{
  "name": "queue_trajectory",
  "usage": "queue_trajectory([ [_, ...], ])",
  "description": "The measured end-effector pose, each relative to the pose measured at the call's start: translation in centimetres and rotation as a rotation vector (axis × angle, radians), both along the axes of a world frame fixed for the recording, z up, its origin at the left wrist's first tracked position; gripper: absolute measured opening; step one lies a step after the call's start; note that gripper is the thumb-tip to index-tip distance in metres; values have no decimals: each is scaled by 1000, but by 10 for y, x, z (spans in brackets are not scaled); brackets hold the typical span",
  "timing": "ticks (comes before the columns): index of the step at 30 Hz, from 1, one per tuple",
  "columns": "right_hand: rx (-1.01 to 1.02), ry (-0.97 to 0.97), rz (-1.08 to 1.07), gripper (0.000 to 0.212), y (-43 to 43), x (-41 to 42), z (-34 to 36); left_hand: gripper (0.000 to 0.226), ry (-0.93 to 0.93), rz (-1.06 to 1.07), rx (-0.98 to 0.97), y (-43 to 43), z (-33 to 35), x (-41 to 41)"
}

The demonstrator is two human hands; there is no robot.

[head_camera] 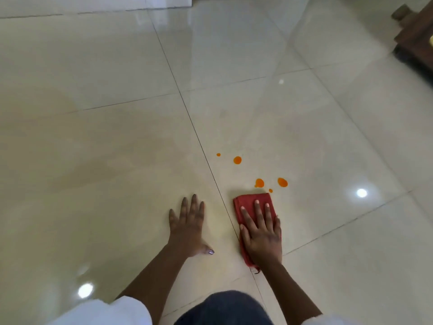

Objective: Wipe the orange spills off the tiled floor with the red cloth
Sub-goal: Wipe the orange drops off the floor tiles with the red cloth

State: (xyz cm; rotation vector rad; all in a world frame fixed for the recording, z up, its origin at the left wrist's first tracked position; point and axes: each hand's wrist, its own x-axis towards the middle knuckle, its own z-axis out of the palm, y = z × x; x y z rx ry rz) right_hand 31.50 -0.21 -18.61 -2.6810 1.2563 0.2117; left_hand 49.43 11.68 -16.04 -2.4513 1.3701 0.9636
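one red cloth (246, 199) under right fingers (259, 214)

Up at your far right stands a dark wooden piece of furniture (413, 43), cut off by the frame, with a sliver of something yellow (431, 41) at its edge. A white ledge (93, 3) runs along your top left. You'll see two round glare spots, one at right (361, 193) and one lower left (85, 290). Blue denim (222, 309) fills the bottom centre.
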Motion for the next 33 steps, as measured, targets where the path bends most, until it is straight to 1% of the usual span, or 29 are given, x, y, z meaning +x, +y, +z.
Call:
queue_trajectory([
  [3,31,23,-2,55,5,1,9,126,-13,17,39,1,7,0],
  [7,77,31,-5,55,-2,4,11,125,19,-1,10,-19,15,20],
  [9,67,61,-76,55,-29,9,7,126,20,16,-30,-30,10,26],
  [11,37,49,-221,55,-80,24,2,127,1,10,-60,-43,4,31],
  [13,35,23,-288,54,-125,51,1,130,1,21,-69,-51,-3,33],
  [15,41,15,-232,53,-136,78,-1,132,8,26,-66,-55,-8,32],
  [17,22,-7,-27,52,-107,87,-2,133,-17,19,-69,-52,-9,34],
  [19,0,-52,158,50,-66,56,-4,134,-40,26,-83,-48,-9,35],
  [20,-14,-66,201,49,-57,33,-4,134,-42,38,-95,-49,-10,37],
  [21,-8,-48,203,50,-58,12,-2,135,-42,42,-94,-49,-10,38],
  [23,-31,-47,127,52,-93,-5,-3,136,-36,29,-76,-51,-11,40],
  [25,-34,-8,1,52,-135,20,2,138,-28,32,-67,-51,-14,39],
  [27,-14,-8,-108,52,-161,75,3,139,-12,45,-78,-51,-16,39],
  [28,7,-3,-99,52,-162,102,2,140,-7,47,-84,-50,-17,40],
  [30,12,-18,72,52,-136,137,-1,140,-5,47,-85,-49,-17,42],
  [32,24,-55,255,50,-91,125,-5,142,12,55,-85,-48,-17,43],
  [33,7,-98,302,49,-73,105,-7,144,19,66,-95,-48,-17,43],
])
